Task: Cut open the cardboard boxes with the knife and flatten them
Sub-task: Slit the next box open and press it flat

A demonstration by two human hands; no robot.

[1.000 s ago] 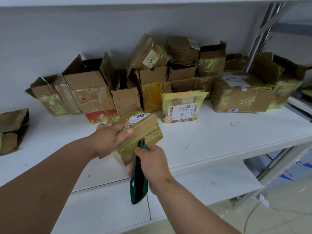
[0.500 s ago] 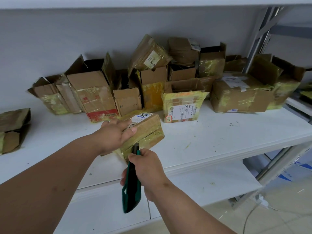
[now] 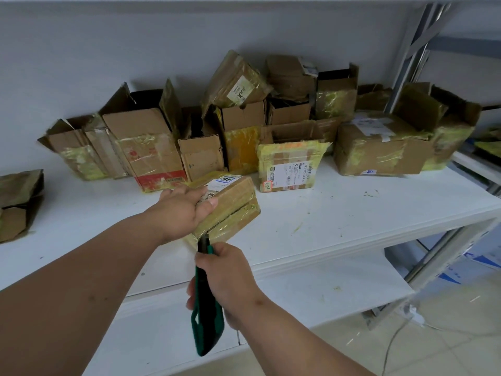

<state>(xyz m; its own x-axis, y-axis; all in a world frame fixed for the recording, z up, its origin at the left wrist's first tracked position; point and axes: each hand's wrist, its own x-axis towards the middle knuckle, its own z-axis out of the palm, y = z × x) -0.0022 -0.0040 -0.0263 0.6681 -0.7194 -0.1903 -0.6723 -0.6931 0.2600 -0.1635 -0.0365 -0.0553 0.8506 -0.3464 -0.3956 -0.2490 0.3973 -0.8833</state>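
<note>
Head view looks down on a white shelf (image 3: 339, 221) where the left hand (image 3: 181, 210) grips a small taped box (image 3: 230, 204), fingers spread over its labelled top and thumb curled down against the near side face. Under those fingers the box sits tilted on the shelf near the front edge, wrapped in yellowish tape, with a dark slit running along the side face just beyond the thumb tip.

Below the thumb, the right hand (image 3: 227, 278) is clamped around a green knife (image 3: 207, 318), fingers wrapped round the handle's upper part. The dark tip of the knife meets the box's lower near corner, just beneath the left palm; whether a blade is inside the tape cannot be told. The handle's looped end hangs down past the right fingers, over the lower shelf (image 3: 311, 299).

Beyond the left fingertips, a row of cardboard boxes (image 3: 271, 126) stands against the wall, many with flaps open and tape torn, some stacked on others. Far out past the left wrist lies a crumpled brown box (image 3: 19, 202) at the shelf's end.
</note>
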